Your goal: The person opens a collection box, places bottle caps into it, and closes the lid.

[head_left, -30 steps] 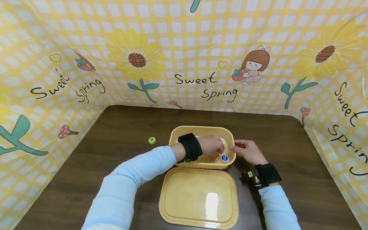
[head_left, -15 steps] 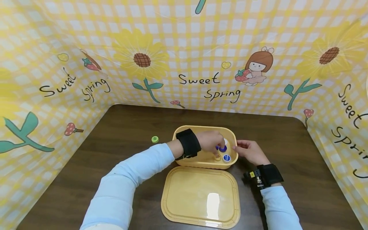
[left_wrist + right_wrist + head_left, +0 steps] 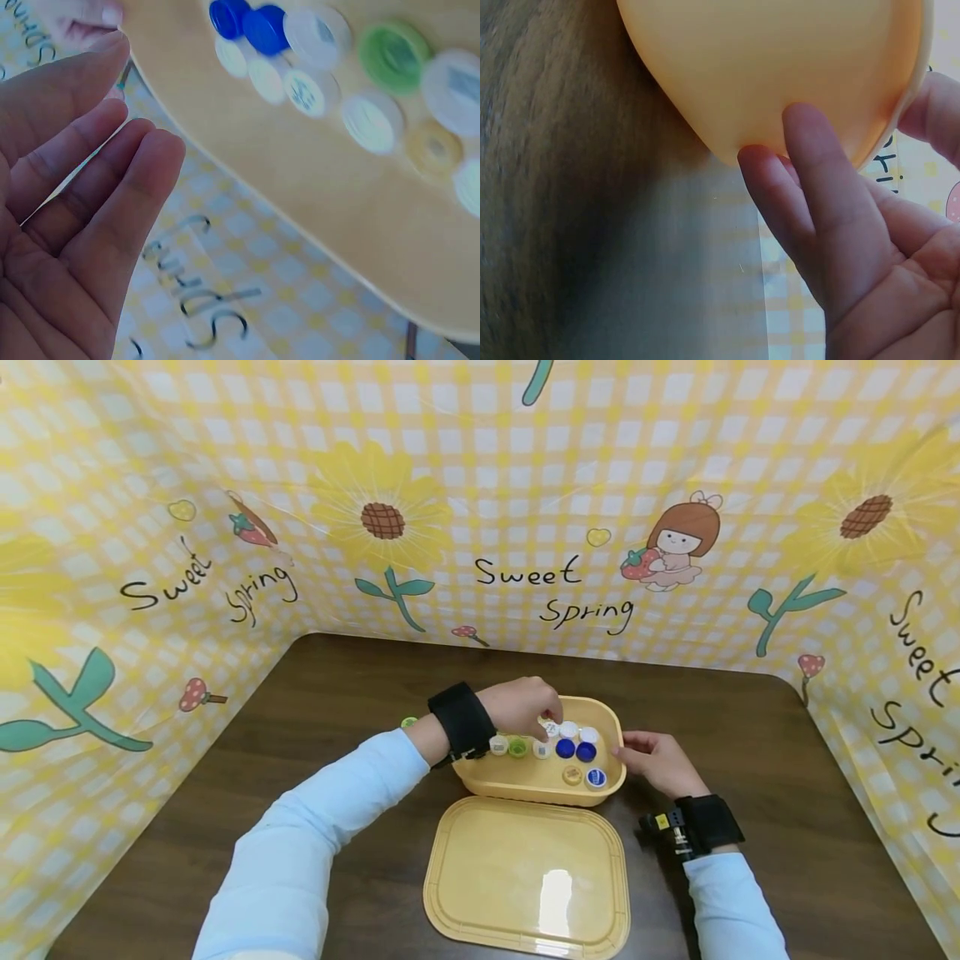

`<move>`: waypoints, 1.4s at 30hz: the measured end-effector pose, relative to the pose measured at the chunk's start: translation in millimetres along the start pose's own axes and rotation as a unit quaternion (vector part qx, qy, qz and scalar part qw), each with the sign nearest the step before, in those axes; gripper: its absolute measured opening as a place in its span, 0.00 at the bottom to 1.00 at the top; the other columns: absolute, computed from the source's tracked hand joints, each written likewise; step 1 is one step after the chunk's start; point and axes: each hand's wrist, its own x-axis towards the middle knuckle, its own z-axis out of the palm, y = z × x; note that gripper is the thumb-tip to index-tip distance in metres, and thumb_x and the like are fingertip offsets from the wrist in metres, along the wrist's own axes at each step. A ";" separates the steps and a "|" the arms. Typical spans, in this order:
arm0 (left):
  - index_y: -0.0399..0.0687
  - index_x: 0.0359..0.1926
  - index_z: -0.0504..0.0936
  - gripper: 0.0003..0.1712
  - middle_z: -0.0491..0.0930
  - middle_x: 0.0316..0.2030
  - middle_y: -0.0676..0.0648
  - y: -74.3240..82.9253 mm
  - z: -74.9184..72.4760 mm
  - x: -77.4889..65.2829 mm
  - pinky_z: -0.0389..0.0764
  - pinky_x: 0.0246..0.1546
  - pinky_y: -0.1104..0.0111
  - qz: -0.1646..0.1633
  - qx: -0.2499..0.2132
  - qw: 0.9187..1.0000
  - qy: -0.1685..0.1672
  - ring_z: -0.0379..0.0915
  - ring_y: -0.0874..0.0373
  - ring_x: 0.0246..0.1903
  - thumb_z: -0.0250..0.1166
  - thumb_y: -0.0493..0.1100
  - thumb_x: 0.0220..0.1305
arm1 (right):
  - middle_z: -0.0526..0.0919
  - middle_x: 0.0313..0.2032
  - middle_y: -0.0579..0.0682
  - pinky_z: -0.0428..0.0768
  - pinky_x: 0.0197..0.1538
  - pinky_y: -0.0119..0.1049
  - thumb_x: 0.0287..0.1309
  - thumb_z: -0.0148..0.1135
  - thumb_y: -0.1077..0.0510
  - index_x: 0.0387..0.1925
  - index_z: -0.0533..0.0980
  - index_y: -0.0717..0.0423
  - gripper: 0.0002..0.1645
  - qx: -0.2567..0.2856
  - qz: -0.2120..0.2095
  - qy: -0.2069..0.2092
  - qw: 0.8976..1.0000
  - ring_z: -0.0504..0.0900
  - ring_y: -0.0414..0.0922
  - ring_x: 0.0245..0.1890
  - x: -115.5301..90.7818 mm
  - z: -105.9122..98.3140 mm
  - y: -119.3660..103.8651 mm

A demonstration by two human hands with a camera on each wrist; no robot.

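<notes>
A yellow plastic box (image 3: 517,785) holds several bottle caps. Two blue caps (image 3: 586,751) sit near its right end, beside white caps (image 3: 568,731) and a green cap (image 3: 517,746). Nearer its front wall lie a yellow cap (image 3: 572,775) and a white cap with a blue top (image 3: 596,778). Over the box's back left part is my left hand (image 3: 521,703), fingers loosely bent; the left wrist view shows nothing in its grasp. My right hand (image 3: 656,760) grips the right end wall, thumb at the rim and fingers (image 3: 825,172) against the outside.
The box's yellow lid (image 3: 525,877) lies flat in front of it on the dark wooden table (image 3: 247,810). Left of the box a small green cap (image 3: 408,722) is partly hidden by my left arm. A patterned yellow cloth (image 3: 517,510) surrounds the table's back and sides.
My left hand has drawn back from the caps at the box's right end, to the left and away, uncovering the blue, white and green caps. The right hand keeps its place on the box.
</notes>
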 end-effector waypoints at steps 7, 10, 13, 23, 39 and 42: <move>0.40 0.48 0.85 0.17 0.83 0.44 0.44 -29.8 -10.2 -33.6 0.75 0.46 0.69 -0.061 -0.013 0.997 0.042 0.77 0.55 0.43 0.73 0.38 0.56 | 0.81 0.48 0.63 0.81 0.43 0.38 0.65 0.61 0.53 0.60 0.71 0.71 0.29 0.003 0.004 -0.002 1.000 0.82 0.48 0.42 -1.6 1.8 -2.3; 0.38 0.47 0.85 0.17 0.83 0.42 0.43 -42.1 -15.2 -48.9 0.76 0.44 0.68 -0.075 -0.020 0.995 0.065 0.77 0.54 0.41 0.73 0.38 0.56 | 0.81 0.48 0.63 0.81 0.43 0.39 0.65 0.61 0.53 0.60 0.70 0.71 0.30 0.000 0.004 -0.003 1.000 0.82 0.48 0.41 -2.0 0.8 -2.6; 0.38 0.44 0.86 0.15 0.83 0.37 0.45 -53.6 -16.7 -63.9 0.76 0.39 0.67 -0.087 -0.028 0.992 0.081 0.76 0.55 0.36 0.73 0.38 0.55 | 0.82 0.47 0.63 0.81 0.43 0.38 0.65 0.61 0.52 0.60 0.70 0.71 0.30 0.002 0.002 -0.004 1.000 0.82 0.47 0.41 -2.6 1.0 -2.7; 0.37 0.44 0.86 0.15 0.84 0.40 0.42 -77.8 -11.8 -101.4 0.78 0.43 0.64 -0.145 -0.059 0.981 0.113 0.79 0.53 0.39 0.74 0.37 0.54 | 0.81 0.48 0.64 0.81 0.43 0.38 0.66 0.60 0.53 0.60 0.70 0.72 0.30 0.004 0.003 -0.005 1.000 0.82 0.47 0.41 -3.4 0.7 -2.9; 0.36 0.44 0.85 0.16 0.84 0.41 0.41 -115.7 15.7 -140.3 0.79 0.43 0.60 -0.217 -0.084 0.964 0.125 0.79 0.50 0.40 0.73 0.37 0.54 | 0.80 0.48 0.64 0.81 0.44 0.39 0.66 0.60 0.52 0.60 0.70 0.73 0.31 0.003 0.008 -0.003 1.000 0.82 0.48 0.42 -3.2 1.6 -3.2; 0.35 0.45 0.85 0.17 0.83 0.43 0.38 -120.9 20.4 -145.8 0.78 0.45 0.59 -0.226 -0.091 0.962 0.124 0.79 0.47 0.42 0.73 0.38 0.54 | 0.80 0.48 0.64 0.81 0.44 0.39 0.66 0.60 0.52 0.59 0.70 0.73 0.31 0.003 0.010 -0.002 1.000 0.82 0.48 0.42 -2.8 1.6 -3.5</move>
